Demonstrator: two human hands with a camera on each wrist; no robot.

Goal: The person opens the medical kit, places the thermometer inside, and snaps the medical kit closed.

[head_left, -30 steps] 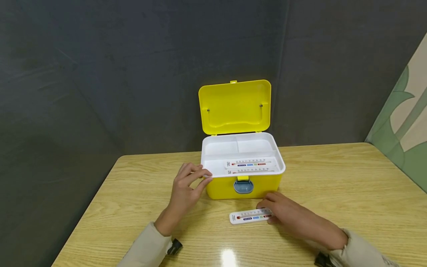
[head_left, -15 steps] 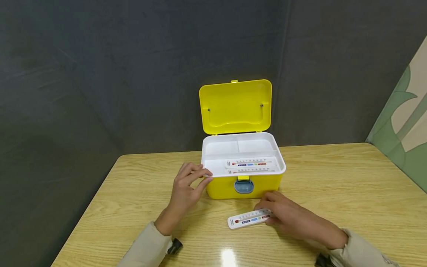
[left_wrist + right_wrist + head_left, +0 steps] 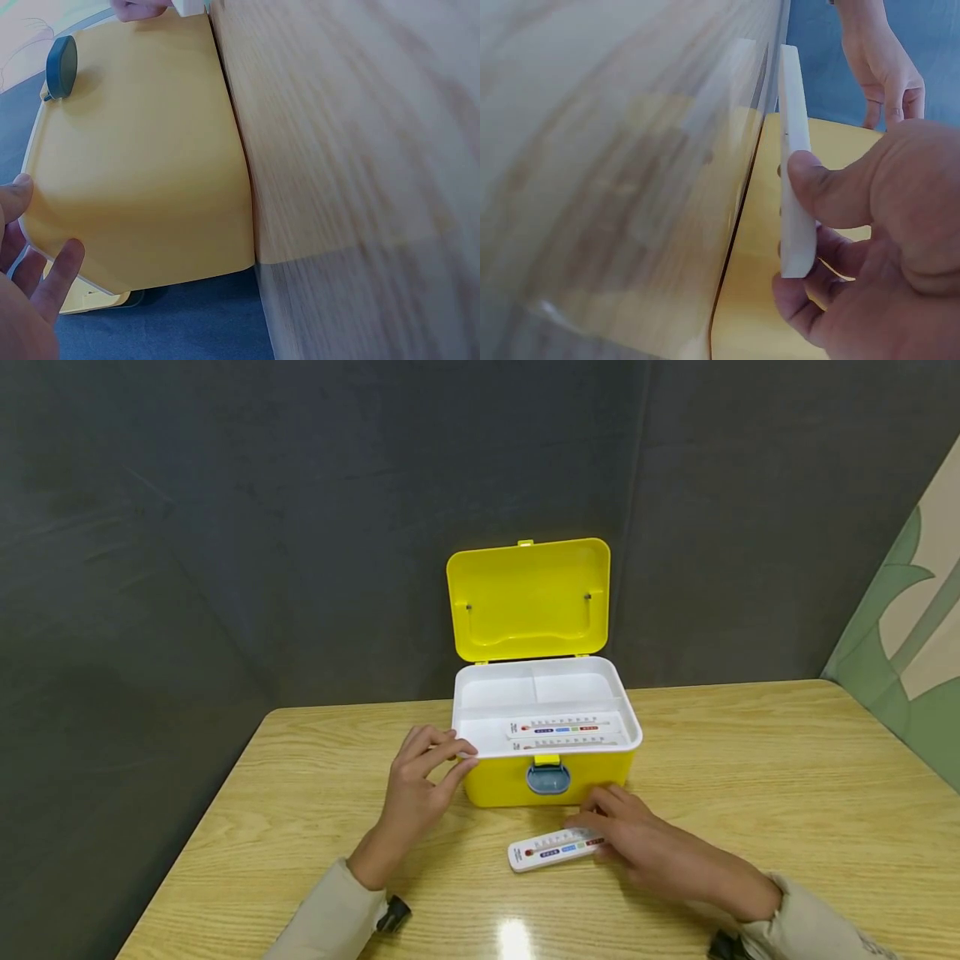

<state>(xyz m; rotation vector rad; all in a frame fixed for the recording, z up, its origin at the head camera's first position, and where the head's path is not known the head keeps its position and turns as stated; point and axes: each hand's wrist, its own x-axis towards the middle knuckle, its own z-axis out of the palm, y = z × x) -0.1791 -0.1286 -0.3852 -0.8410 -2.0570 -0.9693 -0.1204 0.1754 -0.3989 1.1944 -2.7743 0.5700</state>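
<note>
A yellow storage box (image 3: 495,783) with a white inner tray (image 3: 487,742) and a grey-blue latch (image 3: 548,779) stands with its lid (image 3: 528,597) up. My left hand (image 3: 420,789) grips the rim at the near left corner; the left wrist view shows its fingers (image 3: 64,274) against that corner. My right hand (image 3: 652,852) pinches a white thermometer (image 3: 555,850) by its right end, in front of the box. From the right wrist view, this thermometer (image 3: 796,142) appears edge-on, lifted off the tabletop. Two more thermometers, an upper one (image 3: 562,727) and a lower one (image 3: 566,744), lie in the tray's front compartment.
The wooden table (image 3: 315,777) extends to both sides of the box. Behind it hangs a dark cloth (image 3: 360,568), close to the raised lid. A patterned wall panel (image 3: 911,610) stands at the right. The tray's back is split by a divider (image 3: 535,682).
The right hand has shifted the thermometer slightly to the left, with its left end now tilted a little nearer. The left hand keeps its place on the rim.
</note>
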